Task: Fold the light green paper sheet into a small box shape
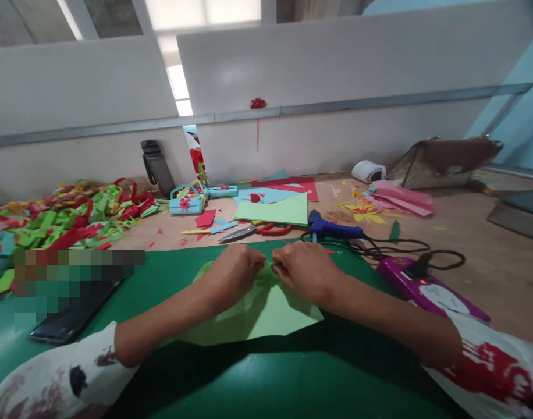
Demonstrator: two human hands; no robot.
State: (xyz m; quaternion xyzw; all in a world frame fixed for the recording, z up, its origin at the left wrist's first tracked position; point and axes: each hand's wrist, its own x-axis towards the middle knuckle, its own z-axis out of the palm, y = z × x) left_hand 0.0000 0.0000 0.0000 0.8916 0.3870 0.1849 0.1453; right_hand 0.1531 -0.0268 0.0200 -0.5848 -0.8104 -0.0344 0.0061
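A light green paper sheet [266, 314] lies on a dark green mat [292, 384] in front of me. My left hand [234, 270] and my right hand [305, 270] meet at the sheet's far edge. Both have their fingers curled and pinched on the paper there, knuckles up. The fingertips are hidden under the hands. My forearms reach in from the lower corners, in white sleeves with red marks.
Red-handled scissors [253, 231] and a blue glue gun [331, 228] with black cord lie just beyond my hands. A phone [74, 317] rests at left, a purple case [427, 288] at right. Paper strips [74, 215], paper baskets [188, 201], coloured sheets [275, 201], a dark bottle [157, 166] and a bag [441, 160] stand farther back.
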